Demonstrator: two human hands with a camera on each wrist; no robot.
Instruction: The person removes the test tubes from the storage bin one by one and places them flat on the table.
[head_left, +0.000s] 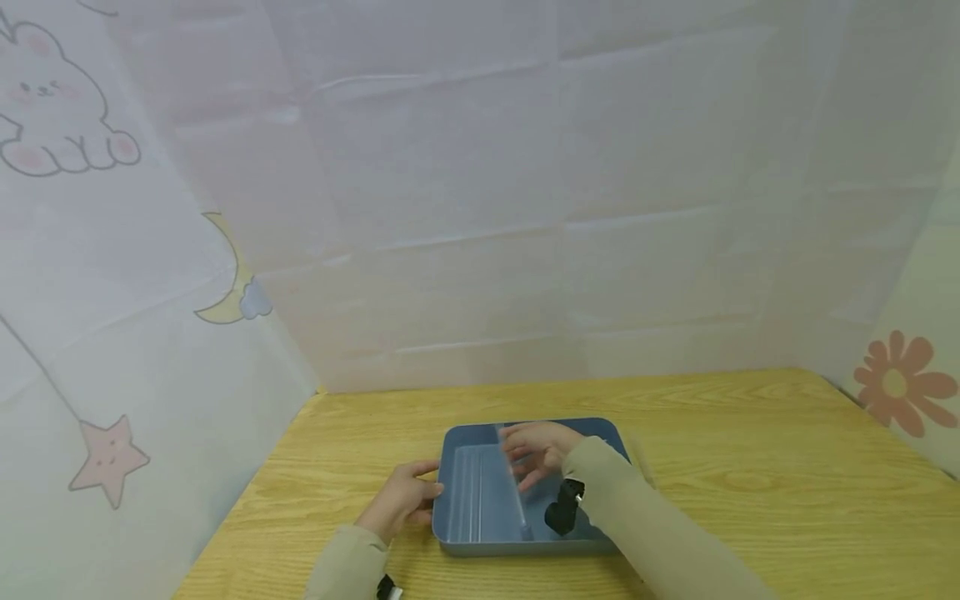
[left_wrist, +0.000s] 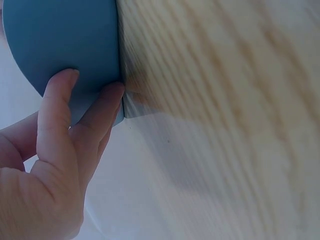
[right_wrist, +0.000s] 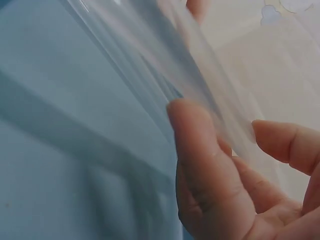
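Note:
A blue rectangular tray (head_left: 465,548) sits on the wooden table, with lengthwise ridges on its floor at the left. My left hand (head_left: 405,500) is at the tray's left side. In the left wrist view, its fingertips (left_wrist: 62,82) rest against the outer wall near the bottom edge. Over the tray's middle, my right hand (head_left: 536,450) pinches a clear plastic strip (head_left: 519,504), which runs from back to front across the tray. Close up, the see-through sheet (right_wrist: 200,75) passes between the thumb and fingers. Its lower edge is blurred, so I cannot tell whether it touches the floor.
The wooden table (head_left: 750,467) extends on both sides of the tray. A blurred pale, thin thing (head_left: 642,462) shows just right of the tray, partly behind the right sleeve. Printed cloth (head_left: 525,250) hangs behind the table and at both sides.

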